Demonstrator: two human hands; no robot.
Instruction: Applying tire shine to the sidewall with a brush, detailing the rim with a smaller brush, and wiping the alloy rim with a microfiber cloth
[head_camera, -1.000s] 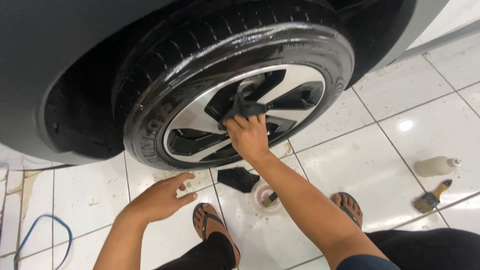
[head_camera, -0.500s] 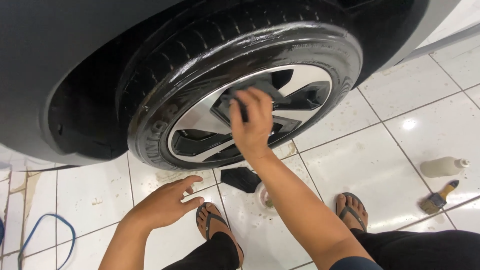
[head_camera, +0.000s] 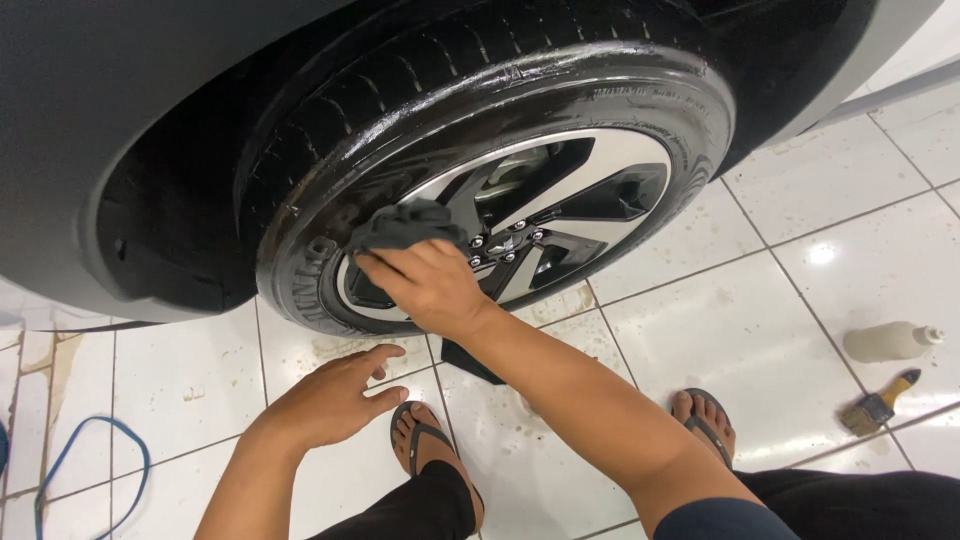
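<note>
A car wheel with a silver and black rim (head_camera: 600, 165) and a wet, glossy black tyre (head_camera: 480, 75) fills the upper middle. My right hand (head_camera: 430, 285) presses a dark grey cloth (head_camera: 405, 222) against the left part of the rim. Several lug nuts (head_camera: 505, 243) show at the hub, just right of the hand. My left hand (head_camera: 335, 400) hovers over the white tiled floor below the tyre, fingers apart, holding nothing. My feet in black flip-flops (head_camera: 425, 440) stand on the tiles.
A black pad (head_camera: 465, 358) lies on the floor under my right forearm. At the right sit a beige bottle (head_camera: 890, 341) on its side and a small paintbrush (head_camera: 880, 404). A blue hose (head_camera: 90, 460) loops at the lower left. The dark car body (head_camera: 110, 130) overhangs the wheel.
My right hand has carried the cloth from the hub and upper spokes down to the left part of the rim. The left hand has stayed nearly still.
</note>
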